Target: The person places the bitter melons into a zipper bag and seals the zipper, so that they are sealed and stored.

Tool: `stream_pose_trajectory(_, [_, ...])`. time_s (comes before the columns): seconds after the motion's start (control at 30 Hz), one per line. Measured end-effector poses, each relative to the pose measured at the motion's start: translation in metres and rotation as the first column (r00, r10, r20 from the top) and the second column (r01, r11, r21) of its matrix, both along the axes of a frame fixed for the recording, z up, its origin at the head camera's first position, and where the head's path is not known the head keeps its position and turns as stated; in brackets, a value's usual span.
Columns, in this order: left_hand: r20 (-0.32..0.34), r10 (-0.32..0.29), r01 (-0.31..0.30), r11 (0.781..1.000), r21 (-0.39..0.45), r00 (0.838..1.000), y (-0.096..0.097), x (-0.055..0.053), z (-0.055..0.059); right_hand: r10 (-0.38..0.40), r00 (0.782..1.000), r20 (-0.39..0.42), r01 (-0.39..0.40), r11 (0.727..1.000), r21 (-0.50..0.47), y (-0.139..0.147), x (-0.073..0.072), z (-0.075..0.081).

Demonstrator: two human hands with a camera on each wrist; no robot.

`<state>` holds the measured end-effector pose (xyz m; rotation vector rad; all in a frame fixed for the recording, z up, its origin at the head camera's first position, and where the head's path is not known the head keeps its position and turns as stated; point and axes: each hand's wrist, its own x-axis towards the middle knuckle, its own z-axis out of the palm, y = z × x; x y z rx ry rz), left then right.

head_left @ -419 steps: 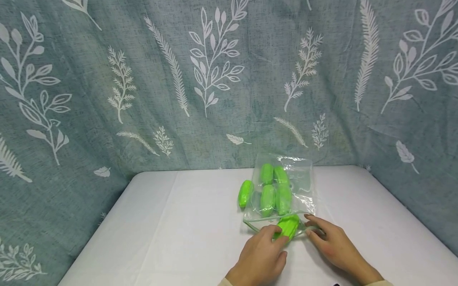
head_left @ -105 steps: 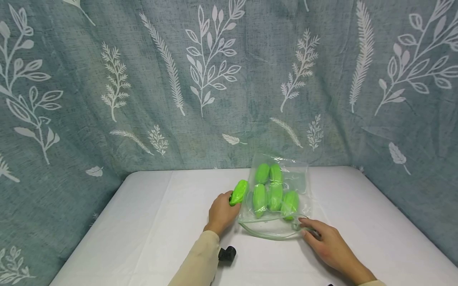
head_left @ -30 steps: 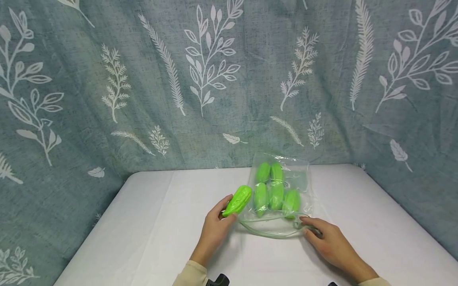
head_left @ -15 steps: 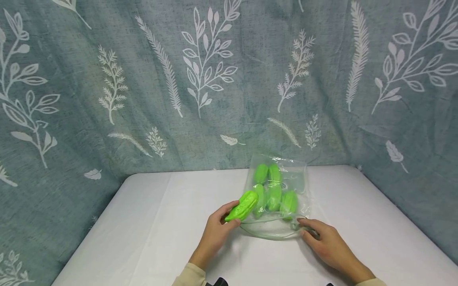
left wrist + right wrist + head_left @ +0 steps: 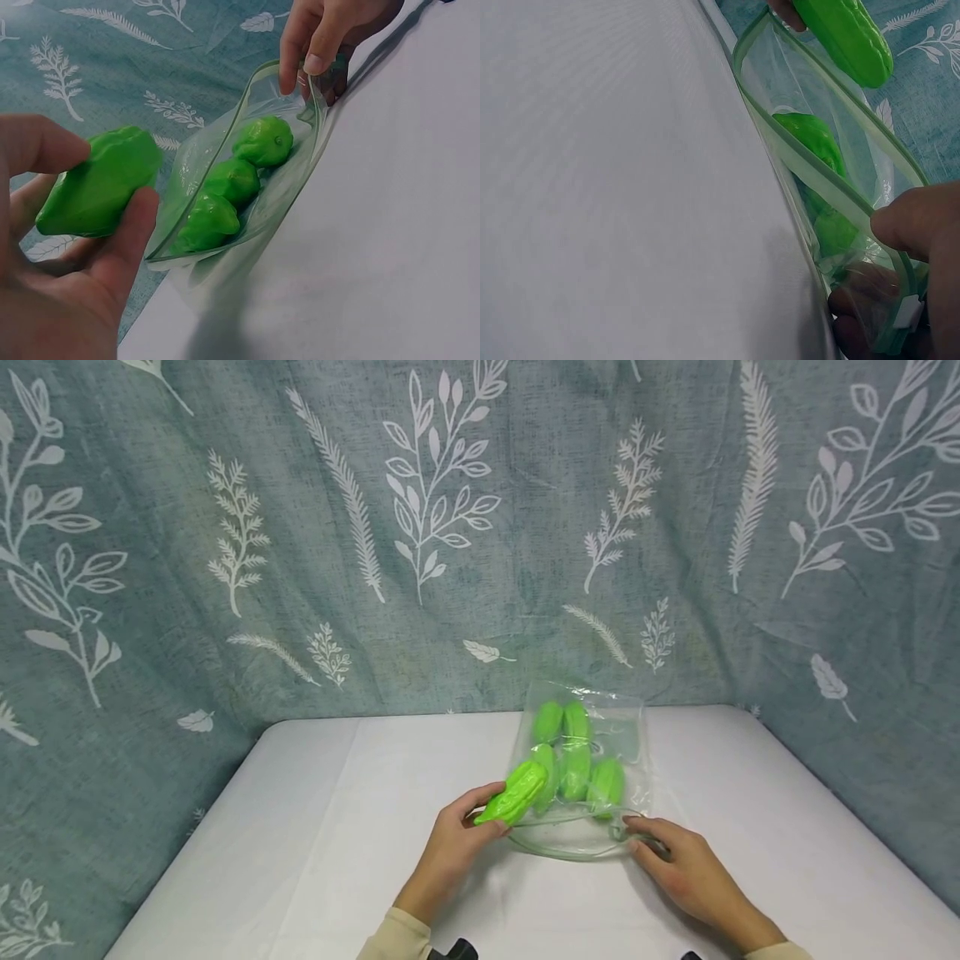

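Note:
My left hand (image 5: 453, 847) holds a bright green, ridged bitter melon (image 5: 516, 793) between thumb and fingers, above the left part of the bag's mouth. A clear zip bag (image 5: 621, 739) lies flat on the table with several more green bitter melons (image 5: 575, 760) inside. Its green-edged mouth gapes towards me, as the left wrist view shows. At the mouth's right corner, my right hand (image 5: 693, 864) pinches the bag's edge. In the right wrist view, a white zip slider (image 5: 908, 312) sits by that hand. The held bitter melon (image 5: 847, 37) is outside the bag.
A white cloth covers the table (image 5: 375, 827). Behind it hangs a grey-green curtain (image 5: 480, 643) with white leaf prints, close to the bag's far end. Dark wrist devices (image 5: 457, 950) show at the bottom edge.
The earliest frame shows a bitter melon at the bag's mouth; it is now inside. My left hand has since picked up another from left of the bag and moved it right, towards the mouth.

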<state>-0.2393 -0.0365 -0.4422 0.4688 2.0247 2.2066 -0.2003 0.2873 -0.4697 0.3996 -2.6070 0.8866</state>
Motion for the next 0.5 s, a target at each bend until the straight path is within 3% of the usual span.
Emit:
stream_pose_trajectory(0.23, [0.026, -0.050, 0.049, 0.998, 0.043, 0.998, -0.0003, -0.0002, 0.0001, -0.002, 1.000, 0.017, 0.002, 1.000, -0.002, 0.0007, -0.0015, -0.0021])
stream_pose_trajectory(0.5, [0.006, -0.147, 0.147, 0.989, 0.014, 0.989, -0.0001, 0.0042, 0.0014, -0.003, 1.000, 0.012, 0.003, 1.000, -0.002, 0.0003, -0.0010, -0.0005])
